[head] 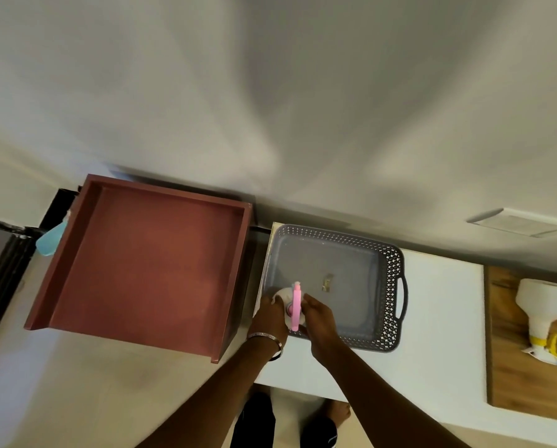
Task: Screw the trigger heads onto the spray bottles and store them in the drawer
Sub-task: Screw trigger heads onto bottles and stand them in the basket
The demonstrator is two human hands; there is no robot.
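Observation:
Over the near left corner of a grey perforated basket (390, 286), both my hands meet on one spray bottle. My left hand (269, 318) grips its white body (283, 294), mostly hidden by my fingers. My right hand (319, 318) is closed on the pink trigger head (296, 305) that sits on top of it. An open reddish-brown drawer (147, 263) lies to the left, nothing inside it. A white bottle with a yellow trigger head (542, 315) lies on its side on a wooden board (522, 383) at the far right.
The basket stands on a white table (438, 344) against a pale wall. A blue bottle-like object (49, 242) hangs just left of the drawer's far corner. A small brownish scrap (327, 282) lies in the basket. My feet show below the table edge.

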